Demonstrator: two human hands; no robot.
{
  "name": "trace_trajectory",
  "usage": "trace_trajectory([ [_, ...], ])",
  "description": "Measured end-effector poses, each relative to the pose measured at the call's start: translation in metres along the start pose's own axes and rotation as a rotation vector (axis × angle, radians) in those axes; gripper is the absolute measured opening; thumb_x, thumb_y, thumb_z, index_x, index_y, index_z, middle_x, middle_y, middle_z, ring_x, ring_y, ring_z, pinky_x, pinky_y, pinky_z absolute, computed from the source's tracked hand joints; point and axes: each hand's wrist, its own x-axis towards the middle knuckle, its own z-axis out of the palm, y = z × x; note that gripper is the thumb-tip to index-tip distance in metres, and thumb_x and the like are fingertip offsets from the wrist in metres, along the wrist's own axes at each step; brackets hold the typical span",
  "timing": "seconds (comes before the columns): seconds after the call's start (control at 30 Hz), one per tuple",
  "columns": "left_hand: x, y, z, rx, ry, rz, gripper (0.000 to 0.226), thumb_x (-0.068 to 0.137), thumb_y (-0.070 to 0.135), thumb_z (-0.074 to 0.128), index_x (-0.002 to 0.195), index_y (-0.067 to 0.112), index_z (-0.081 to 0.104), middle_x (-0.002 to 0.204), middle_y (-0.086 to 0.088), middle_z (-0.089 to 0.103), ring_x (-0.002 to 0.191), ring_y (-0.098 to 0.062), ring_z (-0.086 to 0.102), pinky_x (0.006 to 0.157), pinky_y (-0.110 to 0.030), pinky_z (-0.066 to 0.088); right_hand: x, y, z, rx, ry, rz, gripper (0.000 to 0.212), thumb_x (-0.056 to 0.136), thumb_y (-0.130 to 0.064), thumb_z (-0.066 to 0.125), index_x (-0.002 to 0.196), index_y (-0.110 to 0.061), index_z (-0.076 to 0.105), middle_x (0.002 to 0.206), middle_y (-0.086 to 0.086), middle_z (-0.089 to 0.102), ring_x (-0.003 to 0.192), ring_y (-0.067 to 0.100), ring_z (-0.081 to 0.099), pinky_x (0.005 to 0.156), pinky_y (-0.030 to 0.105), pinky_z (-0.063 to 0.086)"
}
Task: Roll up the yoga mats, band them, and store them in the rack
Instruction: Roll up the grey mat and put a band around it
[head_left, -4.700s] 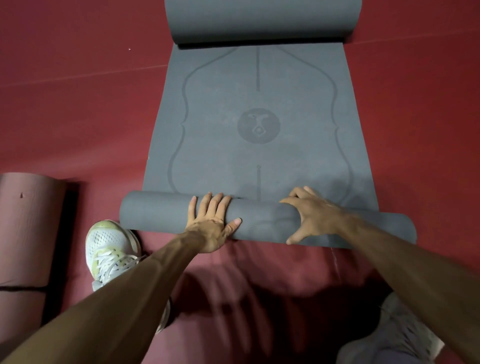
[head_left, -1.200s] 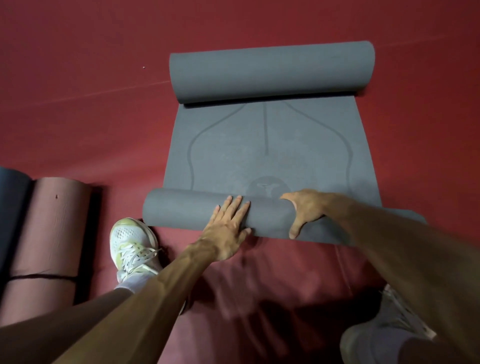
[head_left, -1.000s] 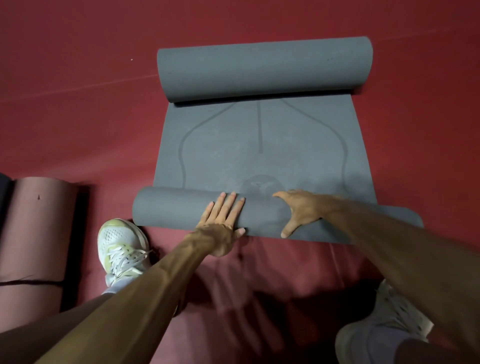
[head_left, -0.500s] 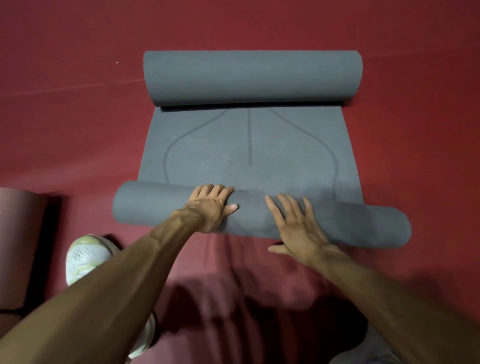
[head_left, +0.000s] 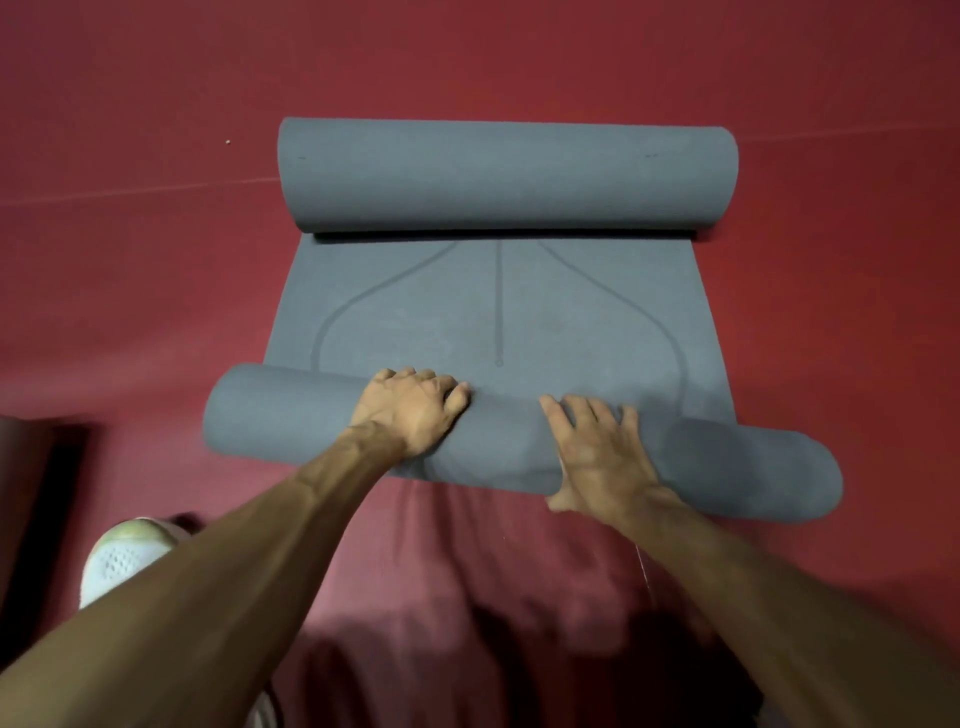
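Fingers (head_left: 410, 376) of the left hand (head_left: 410, 415) are curling over the near roll (head_left: 270, 410), gripping it; the right hand (head_left: 597, 452) is pressing it with fingers flat and spread. The grey mat (head_left: 545, 322) is lying mid-frame on the red floor (head_left: 130, 291). I'd be pushing both sides evenly, since the roll's right end is looking skewed.

shoe (head_left: 122, 558) half hidden by forearm (head_left: 249, 561), brown mat (head_left: 18, 467) cut off left

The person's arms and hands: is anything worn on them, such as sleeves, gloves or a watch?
Nothing visible. The left hand and right hand are bare, without gloves, rings or watch; both forearms are sleeveless up to the picture's edge.
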Motion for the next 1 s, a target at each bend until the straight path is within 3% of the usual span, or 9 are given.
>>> trace_trajectory([
  [0.07,-0.005,0.002,0.001,0.028,0.018,-0.001,0.056,0.098,0.051,0.011,0.116,0.027,0.058,0.123,0.000,0.061,0.118,-0.021,0.052,0.101,-0.039,0.032,0.002,0.004,-0.003,0.009,-0.002,-0.016,0.114,0.055,-0.056,0.079,0.147,-0.021,0.021,0.134,0.000,0.041,0.122,0.023,0.042,0.103,0.048,0.030],
  [0.13,-0.017,-0.001,0.002,0.086,0.044,0.025,0.074,0.089,0.055,-0.007,0.128,0.028,0.049,0.130,0.002,0.055,0.123,-0.020,0.048,0.106,-0.043,0.028,0.006,0.008,-0.006,0.023,-0.030,-0.023,0.112,0.053,-0.057,0.079,0.144,-0.023,0.023,0.131,-0.001,0.044,0.121,0.024,0.044,0.102,0.047,0.031],
  [0.23,-0.039,-0.010,0.002,0.153,0.056,0.023,0.089,0.078,0.055,-0.018,0.149,0.023,0.024,0.152,0.002,0.033,0.141,-0.018,0.026,0.115,-0.048,0.014,0.020,0.014,-0.015,0.097,-0.136,-0.020,0.105,0.050,-0.055,0.081,0.137,-0.024,0.031,0.126,0.002,0.048,0.117,0.026,0.048,0.098,0.046,0.035],
  [0.33,-0.060,-0.017,-0.001,0.166,-0.007,0.011,0.090,0.073,0.056,-0.022,0.153,0.024,0.004,0.161,0.004,0.010,0.148,-0.014,0.006,0.118,-0.047,0.004,0.030,0.017,-0.030,0.160,-0.270,-0.032,0.101,0.045,-0.056,0.083,0.130,-0.025,0.038,0.121,0.003,0.054,0.113,0.028,0.054,0.095,0.044,0.043],
  [0.43,-0.076,-0.015,-0.004,0.092,-0.061,0.013,0.080,0.084,0.063,-0.010,0.153,0.025,0.004,0.161,0.006,0.007,0.148,-0.013,0.002,0.118,-0.046,0.005,0.024,0.014,-0.038,0.193,-0.393,-0.060,0.100,0.043,-0.055,0.086,0.127,-0.025,0.040,0.118,0.004,0.056,0.109,0.027,0.056,0.093,0.042,0.047],
  [0.53,-0.091,-0.008,-0.005,0.032,-0.106,0.020,0.064,0.097,0.056,0.008,0.153,0.026,0.009,0.161,0.006,0.010,0.148,-0.013,0.005,0.118,-0.045,0.006,0.011,0.013,-0.040,0.206,-0.475,-0.083,0.099,0.047,-0.050,0.088,0.130,-0.022,0.040,0.121,0.007,0.056,0.110,0.026,0.055,0.091,0.036,0.048],
  [0.77,-0.129,-0.012,0.019,0.011,-0.056,0.013,0.097,0.068,0.074,-0.023,0.153,0.033,0.003,0.160,0.011,0.008,0.148,-0.013,0.000,0.118,-0.044,-0.001,-0.010,0.013,-0.039,0.274,-0.638,-0.074,0.104,0.047,-0.050,0.088,0.134,-0.027,0.036,0.121,-0.002,0.055,0.101,0.018,0.052,0.091,0.038,0.048],
  [0.93,-0.126,-0.001,0.035,-0.012,-0.041,-0.083,0.098,0.066,0.077,-0.019,0.152,0.035,0.001,0.159,0.012,0.005,0.147,-0.017,-0.005,0.115,-0.049,-0.010,-0.022,0.010,-0.026,0.257,-0.519,-0.061,0.110,0.044,-0.059,0.085,0.137,-0.027,0.035,0.128,-0.003,0.047,0.119,0.020,0.048,0.097,0.037,0.043],
  [1.0,-0.120,-0.003,0.037,-0.007,-0.031,-0.080,0.107,0.060,0.081,-0.028,0.152,0.036,0.003,0.159,0.012,0.008,0.147,-0.019,-0.002,0.114,-0.049,-0.011,-0.025,0.007,-0.020,0.180,-0.446,-0.048,0.112,0.046,-0.061,0.082,0.141,-0.028,0.031,0.133,-0.001,0.038,0.127,0.022,0.038,0.103,0.043,0.038],
])
